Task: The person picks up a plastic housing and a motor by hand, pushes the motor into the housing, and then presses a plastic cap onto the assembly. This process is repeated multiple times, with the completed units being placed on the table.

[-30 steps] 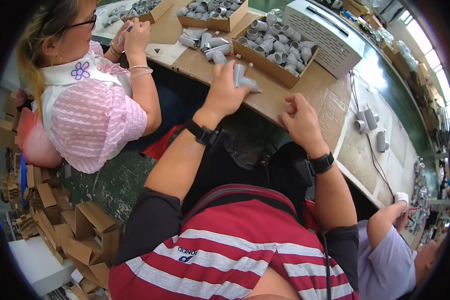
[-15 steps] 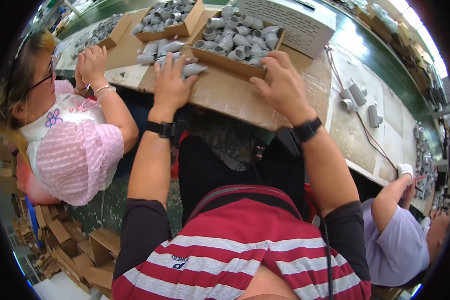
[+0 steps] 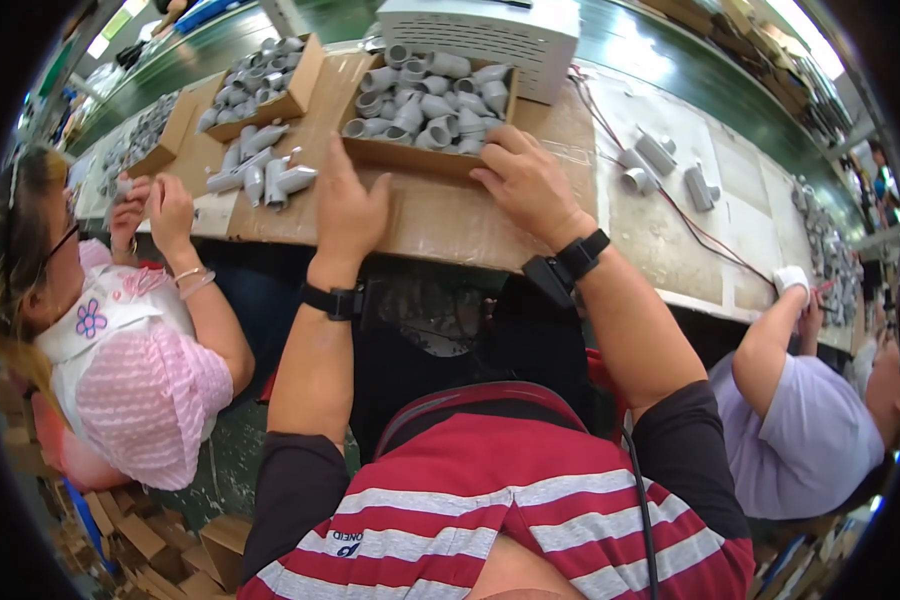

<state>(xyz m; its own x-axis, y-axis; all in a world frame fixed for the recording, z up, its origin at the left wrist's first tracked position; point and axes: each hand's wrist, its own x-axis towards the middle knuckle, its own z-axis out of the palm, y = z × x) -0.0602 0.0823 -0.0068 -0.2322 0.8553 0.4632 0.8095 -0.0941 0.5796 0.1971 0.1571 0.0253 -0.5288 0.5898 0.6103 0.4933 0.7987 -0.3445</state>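
Observation:
In front of me stands a shallow cardboard box (image 3: 410, 158) full of grey plastic pipe fittings (image 3: 435, 105). My left hand (image 3: 353, 205) is open at the box's front left corner, fingers stretched forward and thumb apart, holding nothing. The fingers of my right hand (image 3: 530, 185) are bent over the front right corner of the box, thumb against its front wall. Left of my left hand lies a small heap of loose grey fittings (image 3: 260, 175) on the brown cardboard-covered tabletop (image 3: 430, 220).
Another box of fittings (image 3: 295, 95) is farther left, and a white slotted metal case (image 3: 530, 45) stands behind. Red and black wires (image 3: 685, 215) and a few grey fittings (image 3: 655, 150) lie at right. Co-workers sit on both sides; the left one holds a small grey piece.
My left hand has moved off the loose fittings, right toward the box's left corner. My right hand's fingers have bent at the box's right corner. The view has shifted.

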